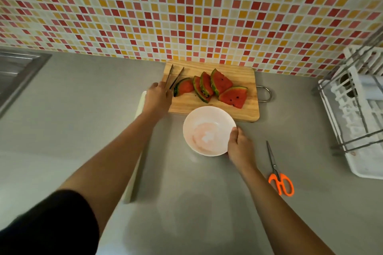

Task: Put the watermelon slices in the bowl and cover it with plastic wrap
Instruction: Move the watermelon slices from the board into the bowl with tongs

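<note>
slices (221, 83) lie on the board (186, 106), the bowl (207, 130) empty on the worktop (186, 182) beside it. left hand (159, 95) fingers grip tongs (175, 77); right hand (238, 148) fingers hold the bowl's rim. flesh looks soft and slippery, so nip by the firm rind.

A grey counter (186, 203) held a wooden cutting board (238, 114) at its back edge, a white bowl (199, 114) just in front, a long white box (130, 186) left of both, orange-handled scissors (275, 168) to the right and a dish rack (356, 109) at its right edge
</note>
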